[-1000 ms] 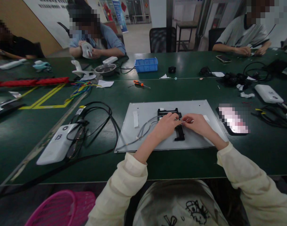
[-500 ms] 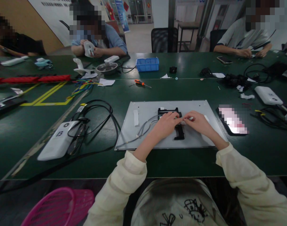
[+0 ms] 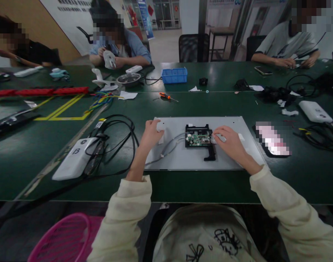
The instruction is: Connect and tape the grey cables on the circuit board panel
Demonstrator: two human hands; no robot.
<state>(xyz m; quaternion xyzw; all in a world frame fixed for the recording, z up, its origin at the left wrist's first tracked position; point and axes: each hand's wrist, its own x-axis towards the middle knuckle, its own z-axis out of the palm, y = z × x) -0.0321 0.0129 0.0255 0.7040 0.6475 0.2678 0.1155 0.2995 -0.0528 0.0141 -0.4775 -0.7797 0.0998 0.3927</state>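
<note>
A flat grey panel (image 3: 177,162) lies on the green table before me. Fixed on it is a black bracket (image 3: 209,154) framing a green circuit board (image 3: 197,140), with grey cables (image 3: 170,145) running off to the left. My left hand (image 3: 152,135) is over the panel's left part, thumb and index finger apart beside the upper end of a white strip (image 3: 161,139). At the board's right edge, my right hand (image 3: 230,142) has its fingertips pinched together. Whatever sits in that pinch is too small to make out.
A phone (image 3: 272,140) lies right of the panel; a white power bank (image 3: 73,158) with coiled black cables is on the left. Farther back are an orange screwdriver (image 3: 167,96) and a blue basket (image 3: 174,75). Several people sit across the table. A pink basket (image 3: 59,236) stands below its edge.
My left hand has moved left from the circuit board to the white strip, uncovering the board. My right hand stays at the board's right edge. The view has shifted slightly.
</note>
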